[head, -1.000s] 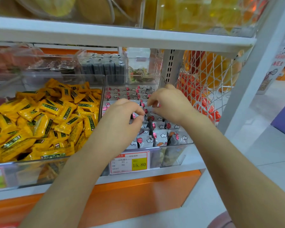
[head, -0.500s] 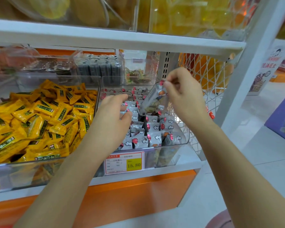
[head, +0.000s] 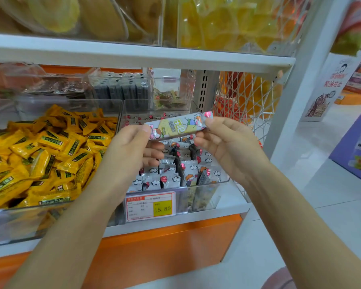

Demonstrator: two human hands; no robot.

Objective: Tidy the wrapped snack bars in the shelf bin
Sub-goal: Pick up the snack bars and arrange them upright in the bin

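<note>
Hands, your left hand (head: 129, 152) and right hand (head: 227, 146), pinch opposite ends of one wrapped snack bar (head: 179, 126), holding it nearly level above the clear shelf bin (head: 208, 198) where other bars (head: 171, 178) stand packed.

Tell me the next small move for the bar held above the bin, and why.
Probably turn the snack bar on end and lower it into the bin. The left hand and right hand pinch its ends, holding it nearly level above the bin, while the bars below stand upright, so it likely belongs slotted among them.
</note>
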